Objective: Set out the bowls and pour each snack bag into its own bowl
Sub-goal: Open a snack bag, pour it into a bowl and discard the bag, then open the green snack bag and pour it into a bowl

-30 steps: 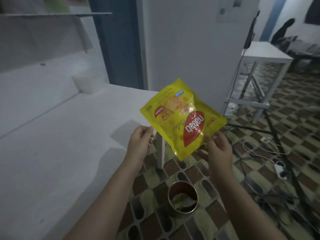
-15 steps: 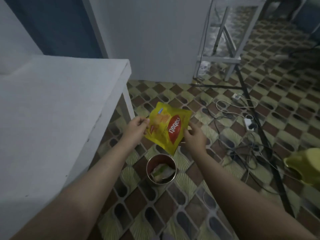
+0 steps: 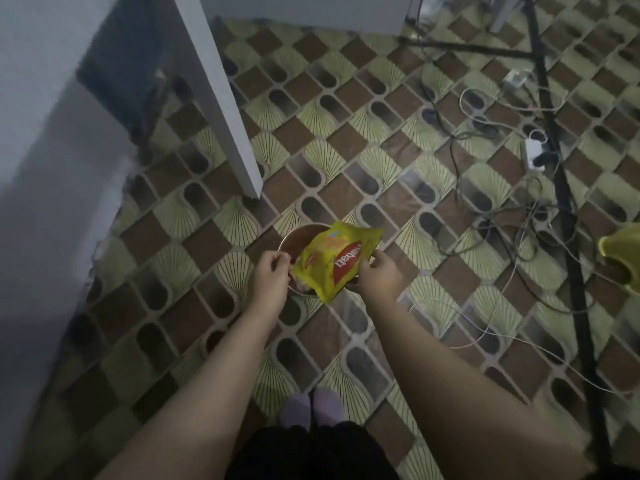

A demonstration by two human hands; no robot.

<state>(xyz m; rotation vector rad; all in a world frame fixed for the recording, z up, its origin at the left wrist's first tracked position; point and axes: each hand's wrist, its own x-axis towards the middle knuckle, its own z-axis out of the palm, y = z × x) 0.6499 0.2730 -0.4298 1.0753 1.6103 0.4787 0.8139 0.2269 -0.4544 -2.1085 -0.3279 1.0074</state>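
Note:
Both of my hands hold a yellow snack bag (image 3: 334,263) with a red logo, low over the floor. My left hand (image 3: 270,277) has its fingers curled at the bag's left edge. My right hand (image 3: 377,277) grips the bag's right side from below. Directly under the bag stands a round metal tin (image 3: 294,237) on the floor, and the bag hides most of it. Only the far rim and a bit of the near rim show. No bowls are in view.
A white table (image 3: 38,140) fills the left side, its leg (image 3: 221,98) reaching the floor just beyond the tin. Tangled cables and a power strip (image 3: 533,154) lie at the right beside a black pole (image 3: 568,209). A yellow-green object (image 3: 623,258) sits at the right edge.
The bag has come down from chest height to just above the tin on the floor. My view has tilted from the table and room down to the floor.

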